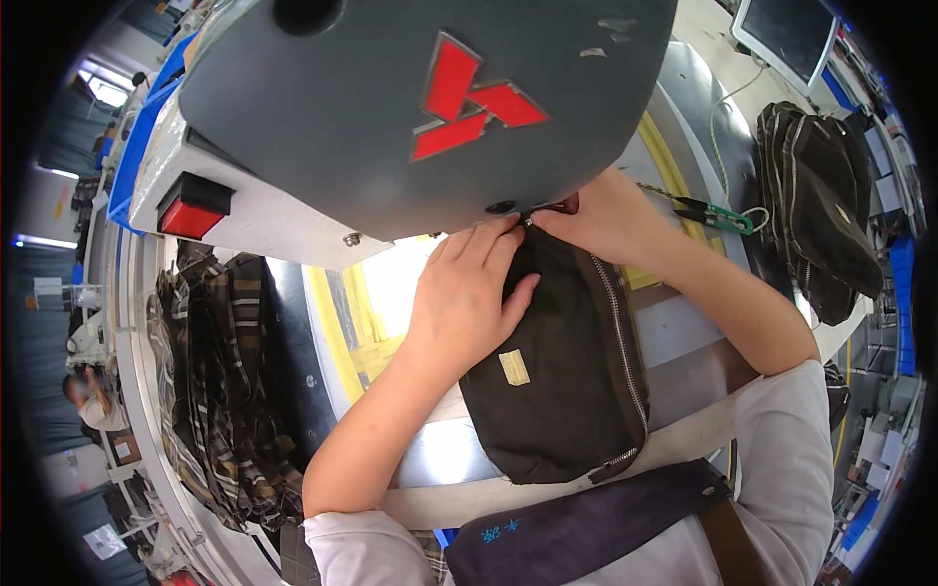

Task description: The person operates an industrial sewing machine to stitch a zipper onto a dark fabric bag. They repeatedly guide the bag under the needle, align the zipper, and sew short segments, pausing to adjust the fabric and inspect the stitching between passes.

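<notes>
A dark brown fabric piece (542,381) with a long metal zipper and a small pale label lies under the grey sewing machine head (391,78). My left hand (464,288) rests on its upper left part, fingers apart and fingertips at the edge beneath the head, thumb lying on the fabric. My right hand (591,215) grips the top edge by the zipper, with thumb pressed on it. The stitching point is hidden by the head.
Plaid fabric (215,371) is piled at the left, dark zippered pieces (821,205) at the right. Green-handled snips (723,217) on a cord lie beside my right forearm. A screen (782,39) is at the back right; a co-worker (93,400) sits at the far left.
</notes>
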Available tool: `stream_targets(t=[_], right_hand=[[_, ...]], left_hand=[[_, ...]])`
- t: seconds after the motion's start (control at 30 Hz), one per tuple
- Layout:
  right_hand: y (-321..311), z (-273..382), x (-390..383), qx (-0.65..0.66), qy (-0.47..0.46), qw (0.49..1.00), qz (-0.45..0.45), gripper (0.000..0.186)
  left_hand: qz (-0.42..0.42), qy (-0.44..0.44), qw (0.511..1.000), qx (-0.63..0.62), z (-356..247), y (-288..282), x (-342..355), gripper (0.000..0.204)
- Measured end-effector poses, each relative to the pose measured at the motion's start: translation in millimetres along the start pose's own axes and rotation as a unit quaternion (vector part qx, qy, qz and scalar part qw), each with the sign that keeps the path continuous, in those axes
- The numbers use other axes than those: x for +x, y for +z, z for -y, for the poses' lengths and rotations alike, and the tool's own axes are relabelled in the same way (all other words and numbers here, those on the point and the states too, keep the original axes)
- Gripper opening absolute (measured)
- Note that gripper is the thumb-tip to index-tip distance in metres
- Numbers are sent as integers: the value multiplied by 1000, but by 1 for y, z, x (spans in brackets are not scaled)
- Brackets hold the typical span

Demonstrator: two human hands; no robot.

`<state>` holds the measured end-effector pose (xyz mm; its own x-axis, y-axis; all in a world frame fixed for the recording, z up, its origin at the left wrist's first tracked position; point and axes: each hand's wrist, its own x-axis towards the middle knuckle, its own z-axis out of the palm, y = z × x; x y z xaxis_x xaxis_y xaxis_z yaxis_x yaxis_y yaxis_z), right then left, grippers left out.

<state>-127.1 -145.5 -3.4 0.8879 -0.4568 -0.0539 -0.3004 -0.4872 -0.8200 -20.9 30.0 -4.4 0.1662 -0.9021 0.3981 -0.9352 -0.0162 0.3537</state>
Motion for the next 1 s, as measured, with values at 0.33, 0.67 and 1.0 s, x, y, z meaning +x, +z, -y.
stream_targets(t=[0.33,0.67,1.0], right_hand=[[1,5,-3,-40,-14,999,-3,17],[2,2,-2,-18,-64,995,-78,8],[5,-9,-3,-146,-256,952,-88,11]], left_hand=[[14,-1,1000,9,1,-5,1,38],[22,13,1000,16,4,-6,2,35],[45,3,999,18,7,-8,1,36]])
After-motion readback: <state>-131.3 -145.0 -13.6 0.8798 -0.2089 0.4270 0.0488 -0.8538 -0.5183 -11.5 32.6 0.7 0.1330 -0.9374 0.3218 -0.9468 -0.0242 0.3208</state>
